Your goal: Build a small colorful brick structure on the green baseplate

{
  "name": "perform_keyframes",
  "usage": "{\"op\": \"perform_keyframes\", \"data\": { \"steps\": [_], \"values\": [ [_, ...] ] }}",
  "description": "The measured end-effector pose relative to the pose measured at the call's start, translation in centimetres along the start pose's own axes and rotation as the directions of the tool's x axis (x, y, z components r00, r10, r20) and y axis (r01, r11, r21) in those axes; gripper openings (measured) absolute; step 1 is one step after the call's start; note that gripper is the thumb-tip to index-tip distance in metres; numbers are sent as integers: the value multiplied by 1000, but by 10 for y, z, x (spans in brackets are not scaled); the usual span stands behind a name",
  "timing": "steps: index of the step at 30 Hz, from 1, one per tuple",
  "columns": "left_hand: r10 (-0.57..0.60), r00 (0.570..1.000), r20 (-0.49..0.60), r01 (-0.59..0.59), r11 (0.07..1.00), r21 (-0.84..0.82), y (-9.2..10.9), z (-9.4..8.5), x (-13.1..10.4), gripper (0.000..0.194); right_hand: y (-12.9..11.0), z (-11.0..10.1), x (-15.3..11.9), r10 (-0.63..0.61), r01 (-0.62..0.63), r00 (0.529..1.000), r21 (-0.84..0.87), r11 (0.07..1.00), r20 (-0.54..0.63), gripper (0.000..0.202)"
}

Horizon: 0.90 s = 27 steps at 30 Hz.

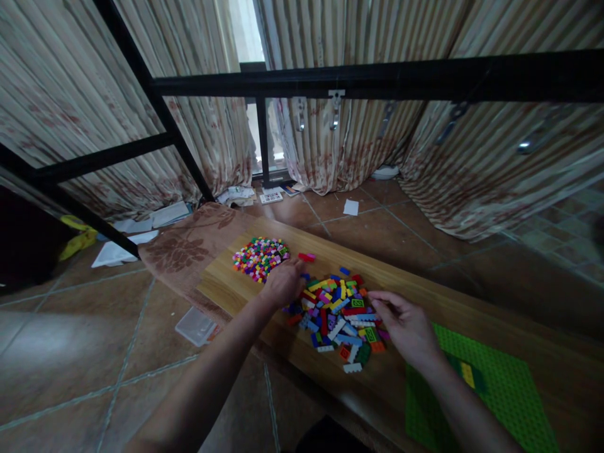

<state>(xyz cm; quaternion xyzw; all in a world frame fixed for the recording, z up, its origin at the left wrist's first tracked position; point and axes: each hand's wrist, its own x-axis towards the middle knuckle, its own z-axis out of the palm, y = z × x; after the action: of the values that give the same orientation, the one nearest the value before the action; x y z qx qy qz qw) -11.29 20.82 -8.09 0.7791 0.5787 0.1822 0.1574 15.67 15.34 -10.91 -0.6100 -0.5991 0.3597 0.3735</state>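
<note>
My left hand point(284, 283) reaches over the left edge of a pile of mixed toy building bricks point(337, 321). Its fingers look apart and partly hidden, close to a red brick point(306, 257) lying beyond them. At the pile's right edge is my right hand point(406, 327), thumb and forefinger brought together by an orange brick point(363, 292); whatever they pinch is too small to make out. Under my right forearm lies a green baseplate point(509, 384), with a yellow brick point(467, 374) on a darker green patch.
A heap of tiny colourful bricks point(259, 257) sits at the left on the wooden bench top point(226, 277). A clear plastic box point(194, 326) is on the tiled floor. Black metal bars point(377, 80) with hooks cross ahead, before striped curtains point(340, 145).
</note>
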Motion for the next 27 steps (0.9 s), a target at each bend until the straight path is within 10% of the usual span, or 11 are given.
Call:
{"op": "perform_keyframes", "data": {
  "steps": [6,11,21,27],
  "values": [
    [-33,999,31,45,704,-709,10,-11,-10,9,-23,4,-7,15,-16,1000,51,999,23,36],
    [-74,988,138,157,467,-870,41,-15,-28,17,-52,19,-16,-39,32,998,133,991,52,36],
    [-157,985,75,162,675,-720,39,-5,-54,24,-39,-4,-32,37,-26,996,141,990,-76,37],
    [-57,985,164,166,591,-790,94,21,-108,17,-27,-14,-104,220,-217,976,145,965,-2,38]
  ]
}}
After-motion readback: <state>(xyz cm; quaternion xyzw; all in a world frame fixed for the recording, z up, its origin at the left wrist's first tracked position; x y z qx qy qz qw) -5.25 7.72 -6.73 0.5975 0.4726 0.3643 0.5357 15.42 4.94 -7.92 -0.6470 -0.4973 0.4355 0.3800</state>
